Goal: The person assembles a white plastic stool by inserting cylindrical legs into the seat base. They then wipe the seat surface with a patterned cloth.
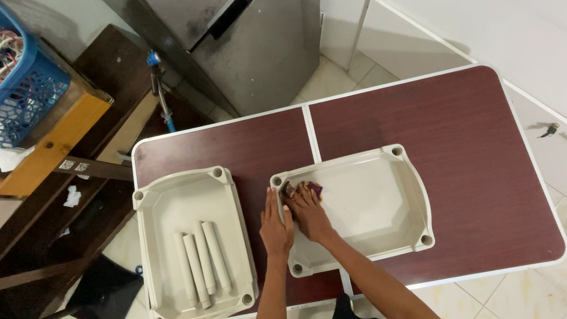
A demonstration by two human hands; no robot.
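A person's right hand (pixel 312 214) presses a dark cloth (pixel 304 190) into one corner of a cream tray (pixel 408 238), most still unwiped; the left hand (pixel 276 229) lies flat, steadying its rim.

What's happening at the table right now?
A person is leaning over a dark red folding table with two shallow beige trays on it. The right hand reaches into the right tray and presses on a small brown and purple cloth in its near left corner. The left hand lies flat on the table, against that tray's left rim. The left tray holds three pale tubes lying side by side, untouched.
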